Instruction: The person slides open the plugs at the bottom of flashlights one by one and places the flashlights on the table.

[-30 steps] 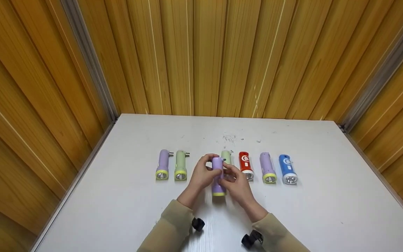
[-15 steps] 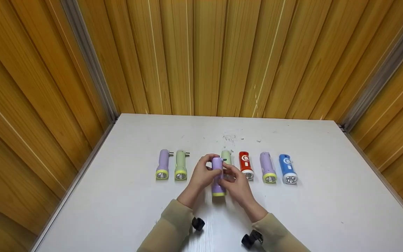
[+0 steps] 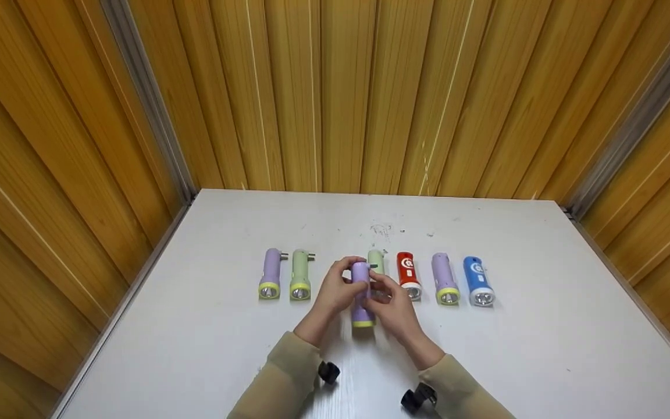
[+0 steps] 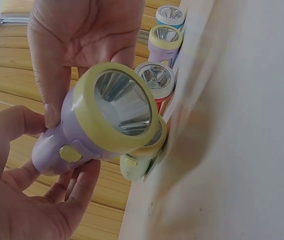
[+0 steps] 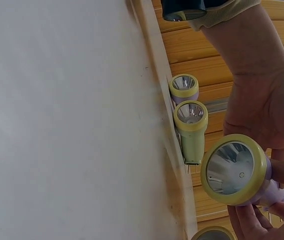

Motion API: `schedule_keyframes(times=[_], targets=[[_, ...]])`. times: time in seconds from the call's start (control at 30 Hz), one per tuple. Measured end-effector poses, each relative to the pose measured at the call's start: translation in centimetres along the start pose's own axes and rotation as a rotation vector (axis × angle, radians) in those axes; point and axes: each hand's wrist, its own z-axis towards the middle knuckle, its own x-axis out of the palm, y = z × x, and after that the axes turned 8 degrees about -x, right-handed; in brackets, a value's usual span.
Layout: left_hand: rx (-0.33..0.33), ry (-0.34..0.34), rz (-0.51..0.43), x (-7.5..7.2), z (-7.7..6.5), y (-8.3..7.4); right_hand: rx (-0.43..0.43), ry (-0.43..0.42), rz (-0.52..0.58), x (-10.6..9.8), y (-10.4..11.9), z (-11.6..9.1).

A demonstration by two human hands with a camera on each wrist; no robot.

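Note:
A purple flashlight with a yellow rim is held between both hands above the table, tail away from me, lens end toward me. My left hand grips its upper left side; my right hand pinches it from the right, the thumb on the barrel. A small dark piece juts from the tail's right side near the right fingers. The left wrist view shows the lens and a yellow switch. Just behind lies a pale green flashlight, partly hidden by the hands.
On the white table, a purple flashlight and a green flashlight with metal prongs lie left. Rightward lie a red flashlight, another purple flashlight and a blue flashlight. Wood-patterned walls enclose the back and sides.
The held flashlight has shifted very slightly left and toward me. Both hands keep their grip, and the flashlights on the table stay where they were.

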Motion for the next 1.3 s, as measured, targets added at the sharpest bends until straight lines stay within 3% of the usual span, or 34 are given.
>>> schedule_keyframes(times=[0.23,0.83,1.3], targets=[[-0.004,-0.005,-0.009,0.06,0.01,0.08,-0.006,0.018,0.032,0.01,-0.06,-0.01],[-0.009,0.000,-0.001,0.16,-0.02,0.04,-0.012,-0.006,-0.019,-0.01,0.21,-0.05],[-0.012,0.013,-0.087,0.20,-0.05,0.00,0.021,-0.037,0.016,0.06,-0.05,0.18]])
